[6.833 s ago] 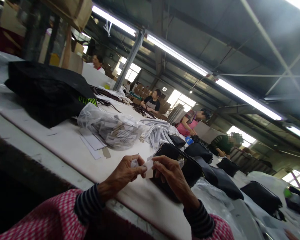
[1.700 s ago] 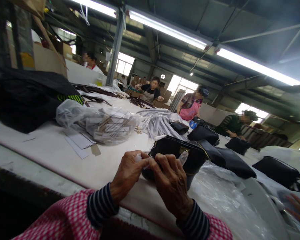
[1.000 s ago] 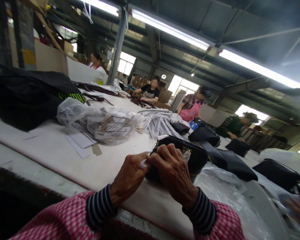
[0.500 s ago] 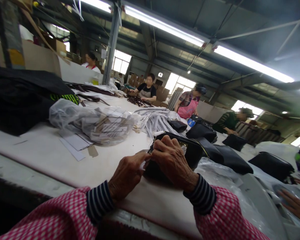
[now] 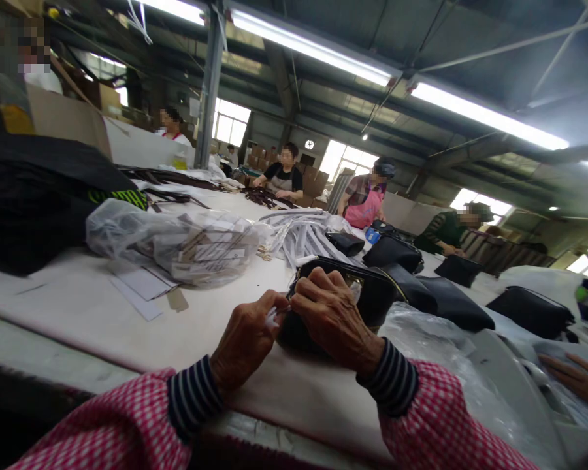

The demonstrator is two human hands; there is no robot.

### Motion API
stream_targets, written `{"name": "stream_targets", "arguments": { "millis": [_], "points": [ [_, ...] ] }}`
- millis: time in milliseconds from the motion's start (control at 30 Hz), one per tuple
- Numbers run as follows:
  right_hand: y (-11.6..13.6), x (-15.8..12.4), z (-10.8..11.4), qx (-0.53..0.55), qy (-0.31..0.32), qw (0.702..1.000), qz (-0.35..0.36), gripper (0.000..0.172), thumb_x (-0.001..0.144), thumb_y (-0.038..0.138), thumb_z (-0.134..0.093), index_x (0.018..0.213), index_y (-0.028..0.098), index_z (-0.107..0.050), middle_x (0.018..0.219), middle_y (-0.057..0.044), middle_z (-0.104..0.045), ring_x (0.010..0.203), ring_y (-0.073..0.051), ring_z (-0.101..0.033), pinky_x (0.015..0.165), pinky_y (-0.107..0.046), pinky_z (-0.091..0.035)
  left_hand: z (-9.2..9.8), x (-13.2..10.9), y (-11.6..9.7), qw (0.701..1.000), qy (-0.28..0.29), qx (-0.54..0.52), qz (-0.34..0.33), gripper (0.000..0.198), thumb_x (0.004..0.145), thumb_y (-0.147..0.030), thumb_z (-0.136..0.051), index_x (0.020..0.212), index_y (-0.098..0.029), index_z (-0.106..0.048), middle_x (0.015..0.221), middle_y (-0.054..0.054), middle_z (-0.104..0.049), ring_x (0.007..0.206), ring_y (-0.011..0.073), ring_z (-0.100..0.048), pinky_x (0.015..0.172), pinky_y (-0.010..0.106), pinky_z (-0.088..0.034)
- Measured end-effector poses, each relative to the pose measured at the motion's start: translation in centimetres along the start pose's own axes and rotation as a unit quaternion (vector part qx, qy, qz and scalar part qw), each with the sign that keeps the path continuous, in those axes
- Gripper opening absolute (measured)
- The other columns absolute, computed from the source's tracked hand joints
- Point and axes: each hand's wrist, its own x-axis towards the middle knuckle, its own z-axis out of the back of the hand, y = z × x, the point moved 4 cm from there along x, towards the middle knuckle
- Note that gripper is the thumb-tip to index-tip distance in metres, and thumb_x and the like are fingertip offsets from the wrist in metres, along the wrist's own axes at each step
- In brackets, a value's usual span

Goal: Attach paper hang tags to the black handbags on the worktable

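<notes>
A black handbag [image 5: 379, 297] with a gold zip and a small gold plate on its front stands on the table before me. My right hand [image 5: 323, 307] lies across the bag's front, its fingers curled and closed at the bag's left end. There my left hand [image 5: 247, 336] meets it, thumb and fingers pinched on a crumpled white strip [image 5: 272, 318], which looks like thin wrapping. The fingertips of both hands nearly touch, and exactly what lies between them is hidden. Part of the bag's front is covered by my right hand.
Clear plastic bags of cards [image 5: 210, 251] and white-wrapped straps [image 5: 298, 235] lie beyond. More black bags [image 5: 453, 303] stand to the right, beside plastic film [image 5: 436, 339]. A black cloth bag [image 5: 34, 202] is at left. Another person's hand [image 5: 575, 375] is at right; several people work behind.
My left hand has shifted slightly left, and more of the white strip shows in its fingers. My right hand stays at the bag's left end. The view has turned slightly.
</notes>
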Motion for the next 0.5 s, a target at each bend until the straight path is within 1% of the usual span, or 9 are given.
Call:
{"name": "stream_targets", "arguments": {
  "millis": [100,233,400,500],
  "points": [
    [0.2,-0.6,-0.5,-0.005,-0.024,0.999,0.038,0.016,0.099,0.020,-0.054,0.085,0.015,-0.061,0.089,-0.005,-0.060,0.087,-0.020,-0.045,0.074,-0.039,-0.031,0.1,0.1,0.0,1.000,-0.005,-0.018,0.014,0.008,0.089,-0.020,-0.055,0.090,-0.020,-0.062,0.071,-0.003,-0.064,0.060,0.0106,-0.061,0.060,0.020,-0.040],
    [0.7,-1.4,-1.2,-0.010,-0.074,0.994,0.077,0.020,0.100,0.015,-0.049,0.085,0.012,-0.063,0.087,-0.006,-0.060,0.087,-0.021,-0.046,0.071,-0.039,-0.032,0.1,0.4,0.0,0.993,-0.001,-0.076,0.085,0.008,0.086,-0.024,-0.060,0.083,-0.019,-0.065,0.067,-0.003,-0.063,0.059,0.0103,-0.057,0.058,0.020,-0.041],
    [1.4,-1.8,-1.6,-0.027,-0.098,0.993,0.056,0.019,0.098,0.012,-0.050,0.088,0.010,-0.066,0.087,-0.007,-0.061,0.085,-0.021,-0.047,0.070,-0.039,-0.032,-0.1,1.0,0.1,0.972,-0.008,-0.176,0.154,0.010,0.079,-0.027,-0.067,0.076,-0.018,-0.065,0.057,-0.005,-0.055,0.052,0.0083,-0.046,0.049,0.019,-0.035],
    [1.7,-1.9,-1.7,-0.043,-0.117,0.991,0.045,0.016,0.096,0.009,-0.053,0.086,0.011,-0.066,0.085,-0.007,-0.061,0.085,-0.021,-0.047,0.070,-0.039,-0.033,-0.4,1.2,0.3,0.948,-0.013,-0.232,0.216,0.010,0.073,-0.025,-0.071,0.073,-0.017,-0.065,0.051,-0.007,-0.049,0.045,0.0065,-0.039,0.044,0.018,-0.031]
  ]
}}
